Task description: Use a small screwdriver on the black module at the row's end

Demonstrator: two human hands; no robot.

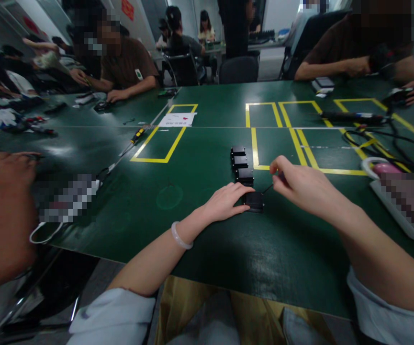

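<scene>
My left hand (226,201) lies flat on the green table (178,225), its fingertips touching a small black box (254,201). A pale bangle sits on that wrist. My right hand (298,184) is pinched on a thin dark tool (272,184) whose tip points down at the same box. Three more small black boxes (240,163) stand in a row just beyond it, running away from me.
Yellow tape outlines (165,143) mark rectangles on the table. A screwdriver (135,139) and a white paper (177,120) lie at the left middle. A white tray (395,201) and black cables (379,139) sit at right. Other people's hands and arms work at the left and far edges.
</scene>
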